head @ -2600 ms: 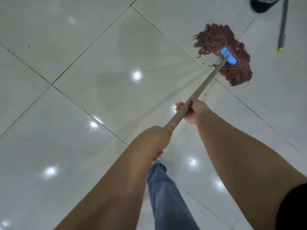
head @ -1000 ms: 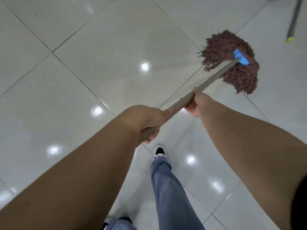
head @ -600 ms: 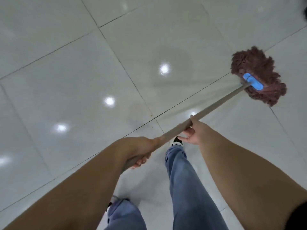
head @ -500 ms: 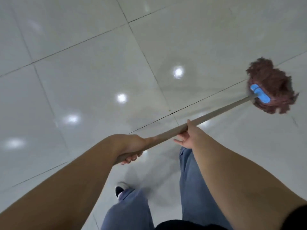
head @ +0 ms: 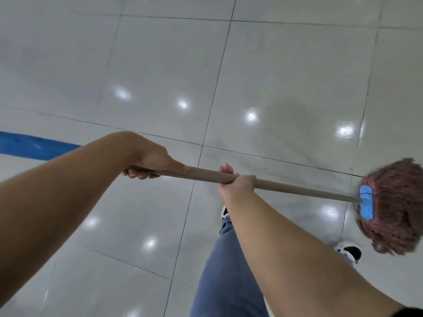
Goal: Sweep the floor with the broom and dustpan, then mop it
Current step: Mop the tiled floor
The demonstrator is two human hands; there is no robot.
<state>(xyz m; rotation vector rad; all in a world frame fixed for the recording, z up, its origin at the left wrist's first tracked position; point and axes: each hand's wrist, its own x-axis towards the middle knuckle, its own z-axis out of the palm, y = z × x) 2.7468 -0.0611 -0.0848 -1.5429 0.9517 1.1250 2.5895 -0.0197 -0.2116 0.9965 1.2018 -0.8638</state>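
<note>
The frame is filled by a glossy floor of large pale tiles [head: 286, 72], crossed by dark grout lines and dotted with light reflections; a blue stripe [head: 34, 145] is seen at the left edge. A string mop is held across the middle of the frame: its tan handle [head: 297, 189] runs from centre left to the right edge, where the reddish-brown mop head [head: 396, 202] with its blue clamp [head: 366, 202] is seen near a black-and-white shoe [head: 349, 250]. Whether the strands touch the tiles cannot be told. The handle's upper end is gripped by the left hand [head: 148, 161], fingers curled beneath it; further down it is wrapped by the right hand [head: 235, 181]. No broom or dustpan is in view, so sweeping is judged finished and mopping under way, with how much floor remains unknown.
</note>
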